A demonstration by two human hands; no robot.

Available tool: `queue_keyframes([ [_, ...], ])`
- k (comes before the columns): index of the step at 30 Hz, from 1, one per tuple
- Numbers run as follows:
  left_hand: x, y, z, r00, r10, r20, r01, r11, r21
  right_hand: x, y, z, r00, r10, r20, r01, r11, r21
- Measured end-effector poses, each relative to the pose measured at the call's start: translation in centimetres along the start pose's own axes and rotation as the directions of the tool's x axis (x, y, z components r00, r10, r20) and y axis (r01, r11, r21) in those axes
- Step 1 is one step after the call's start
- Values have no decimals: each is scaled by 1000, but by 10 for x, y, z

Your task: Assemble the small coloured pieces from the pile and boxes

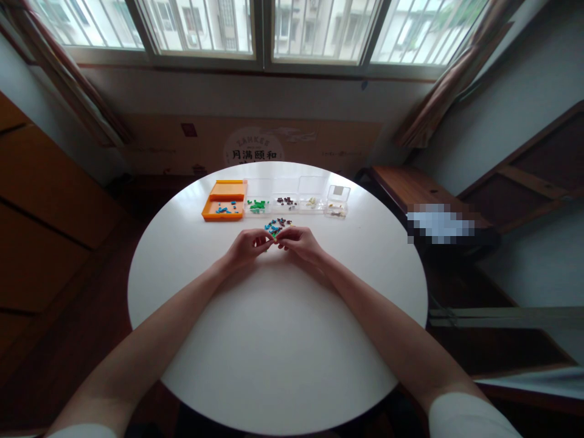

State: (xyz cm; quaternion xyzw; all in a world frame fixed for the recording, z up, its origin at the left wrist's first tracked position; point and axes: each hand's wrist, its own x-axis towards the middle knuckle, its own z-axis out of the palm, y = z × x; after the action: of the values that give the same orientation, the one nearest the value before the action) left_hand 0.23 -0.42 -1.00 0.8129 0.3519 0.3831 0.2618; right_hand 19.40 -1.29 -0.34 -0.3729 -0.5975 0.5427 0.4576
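Note:
Both of my hands meet over the middle of the round white table [274, 340]. My left hand [246, 246] and my right hand [298, 242] have their fingers curled and pinched together, fingertips touching around a tiny piece that is too small to name. Just beyond the fingertips lies a small heap of loose coloured pieces [277, 226], blue, green and dark. Behind it, an orange box [222, 207] with its lid open holds several blue pieces.
A row of clear boxes runs along the table's far side: one with green pieces [258, 205], one with dark pieces [286, 201], one with pale pieces [312, 201], and a smaller one [336, 207]. A wooden bench [410, 188] stands right of the table. Windows lie beyond.

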Motion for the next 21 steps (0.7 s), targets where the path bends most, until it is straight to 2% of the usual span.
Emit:
queue_keyframes([
  [21,0,0,0,1000,-10,-4,10,1000,12,0,-1,0,1000,-2,10,2,1000,10],
])
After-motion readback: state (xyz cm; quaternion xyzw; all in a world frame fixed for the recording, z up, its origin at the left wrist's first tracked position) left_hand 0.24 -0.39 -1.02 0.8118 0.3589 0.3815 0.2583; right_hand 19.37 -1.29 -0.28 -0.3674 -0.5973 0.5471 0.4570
